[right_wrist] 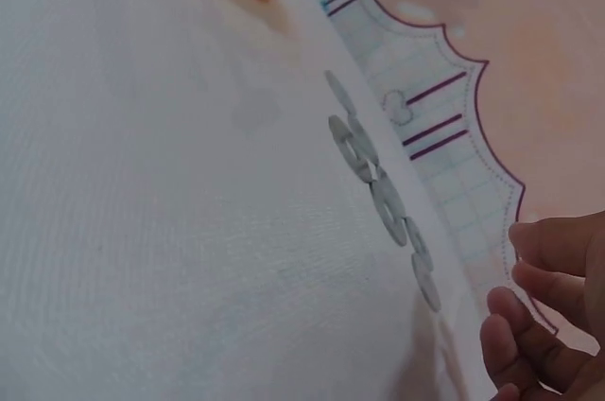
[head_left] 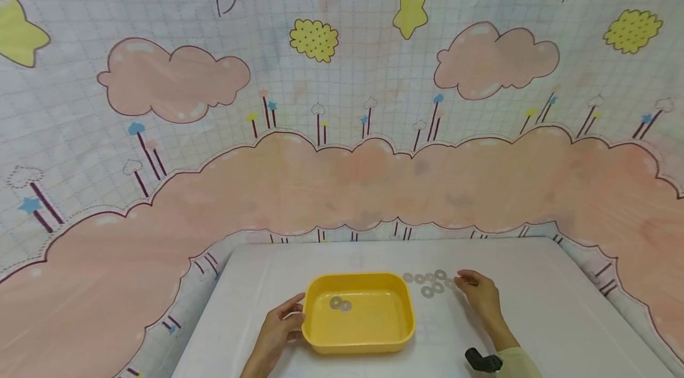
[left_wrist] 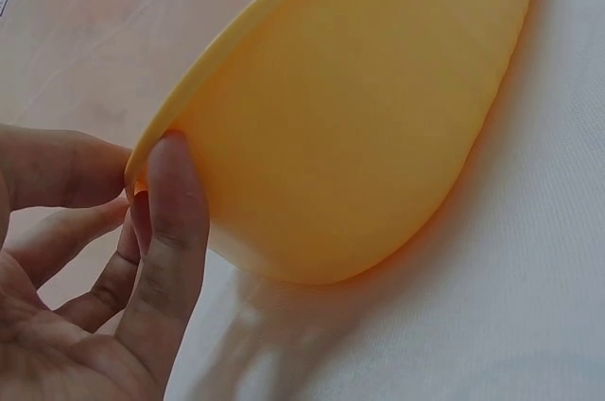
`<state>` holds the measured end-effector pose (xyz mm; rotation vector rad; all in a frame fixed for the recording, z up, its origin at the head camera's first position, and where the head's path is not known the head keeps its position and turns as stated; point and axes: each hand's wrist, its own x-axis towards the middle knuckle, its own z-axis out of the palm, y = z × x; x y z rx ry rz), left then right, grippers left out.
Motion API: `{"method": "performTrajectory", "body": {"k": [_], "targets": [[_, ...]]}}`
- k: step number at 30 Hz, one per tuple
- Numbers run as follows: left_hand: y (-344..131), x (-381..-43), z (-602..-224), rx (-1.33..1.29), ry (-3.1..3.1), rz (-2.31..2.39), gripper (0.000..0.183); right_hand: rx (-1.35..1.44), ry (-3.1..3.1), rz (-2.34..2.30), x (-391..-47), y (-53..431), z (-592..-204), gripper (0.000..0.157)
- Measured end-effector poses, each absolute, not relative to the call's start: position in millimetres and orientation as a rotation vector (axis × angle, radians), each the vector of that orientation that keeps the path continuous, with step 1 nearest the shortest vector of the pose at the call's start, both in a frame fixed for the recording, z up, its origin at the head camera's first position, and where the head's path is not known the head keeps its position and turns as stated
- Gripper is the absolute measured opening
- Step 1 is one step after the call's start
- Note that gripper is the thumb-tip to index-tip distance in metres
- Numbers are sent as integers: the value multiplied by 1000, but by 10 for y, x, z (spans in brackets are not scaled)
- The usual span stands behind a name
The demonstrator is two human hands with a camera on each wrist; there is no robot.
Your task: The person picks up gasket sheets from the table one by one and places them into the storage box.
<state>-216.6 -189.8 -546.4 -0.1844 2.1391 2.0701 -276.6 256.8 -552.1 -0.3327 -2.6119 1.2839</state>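
Observation:
A shallow yellow plastic tray (head_left: 359, 346) sits on the table in the head view. My left hand (head_left: 276, 326) pinches its left rim; the left wrist view has the fingers and thumb (left_wrist: 178, 198) at the edge of the tray (left_wrist: 350, 127). Inside lie two flat grey washers (head_left: 335, 303), side by side and touching. To the right of the tray, several more washers (head_left: 428, 292) form a loose cluster. My right hand (head_left: 483, 298) is at the cluster's right end, fingers loosely bent. In the right wrist view, this hand (right_wrist: 548, 306) is beside the row of washers (right_wrist: 388, 207), with nothing visible in its fingers.
A white cloth covers the table (head_left: 267, 265). Behind and around it hangs a printed curtain (head_left: 342, 182) with clouds and stars. A black device (head_left: 483, 360) is on the right wrist, over a pale sleeve (head_left: 517, 364).

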Motion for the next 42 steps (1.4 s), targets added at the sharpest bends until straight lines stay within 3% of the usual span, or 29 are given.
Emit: {"method": "performTrajectory", "body": {"k": [23,42], "targets": [[-1885,-2170,-5504,-200,2113,2090,57,-315,-2719,1223,-2841,2550,-5714,43],[-1888,-2169,-5523,-204,2119,2100,58,-382,-2714,1109,-2890,2465,-5780,35]]}}
